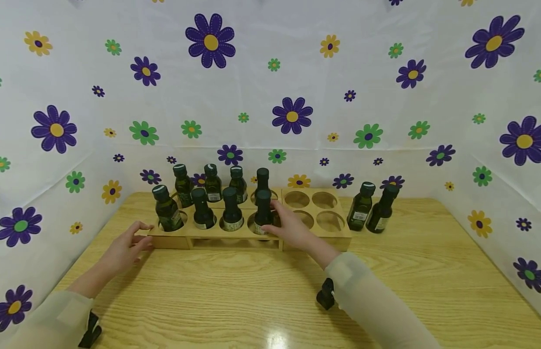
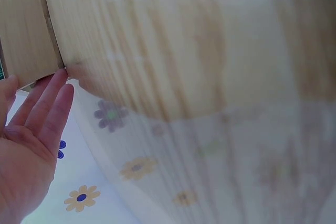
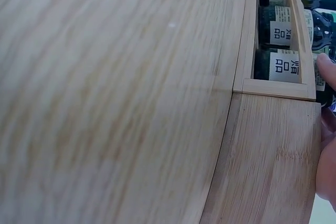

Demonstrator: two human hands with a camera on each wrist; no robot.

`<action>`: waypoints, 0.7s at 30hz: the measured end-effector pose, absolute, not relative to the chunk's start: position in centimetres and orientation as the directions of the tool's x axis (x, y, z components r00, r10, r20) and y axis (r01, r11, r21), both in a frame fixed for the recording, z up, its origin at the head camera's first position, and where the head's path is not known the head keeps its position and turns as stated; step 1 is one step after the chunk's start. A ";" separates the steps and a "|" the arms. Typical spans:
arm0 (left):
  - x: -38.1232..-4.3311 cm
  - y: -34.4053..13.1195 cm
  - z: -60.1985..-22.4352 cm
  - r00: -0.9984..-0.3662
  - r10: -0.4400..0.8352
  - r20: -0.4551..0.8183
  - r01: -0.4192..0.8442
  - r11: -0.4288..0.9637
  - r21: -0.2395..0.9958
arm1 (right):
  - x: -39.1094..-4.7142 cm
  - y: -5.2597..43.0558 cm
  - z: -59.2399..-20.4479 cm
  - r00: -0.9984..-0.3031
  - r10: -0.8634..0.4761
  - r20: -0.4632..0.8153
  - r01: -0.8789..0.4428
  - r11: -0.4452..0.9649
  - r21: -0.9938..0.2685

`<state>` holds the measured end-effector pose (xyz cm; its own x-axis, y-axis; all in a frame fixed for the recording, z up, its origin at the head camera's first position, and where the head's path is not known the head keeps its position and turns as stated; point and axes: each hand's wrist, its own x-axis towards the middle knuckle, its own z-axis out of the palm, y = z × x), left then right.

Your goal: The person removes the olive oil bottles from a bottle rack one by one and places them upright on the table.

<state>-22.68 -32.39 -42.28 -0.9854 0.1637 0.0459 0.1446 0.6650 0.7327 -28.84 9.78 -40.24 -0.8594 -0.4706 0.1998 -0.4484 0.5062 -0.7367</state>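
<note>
A wooden rack (image 1: 167, 241) with two rows of round holes stands across the table, with small dark glass bottles in its left and middle holes. My right hand (image 1: 292, 228) holds a dark-capped bottle (image 1: 263, 206) in the front row, thumb on the near side and fingers behind. In the right wrist view only part of that hand (image 3: 328, 166) shows at the edge. At the rack's left end, my left hand (image 1: 124, 249) touches the wood with fingers nearly straight. The left wrist view shows those fingers (image 2: 44, 111) against the end panel (image 2: 29, 35).
Two more dark bottles (image 1: 360, 206) (image 1: 382, 209) stand on the table (image 1: 419, 271) just right of the rack. Round holes (image 1: 329, 221) fill the rack's right section. A white flowered cloth (image 1: 262, 87) hangs behind and at both sides.
</note>
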 end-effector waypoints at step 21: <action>-22.7 -32.5 -42.2 -0.984 0.168 0.060 0.158 0.671 0.724 | -28.4 9.9 -40.2 -0.868 -0.402 0.292 -0.456 0.412 -0.789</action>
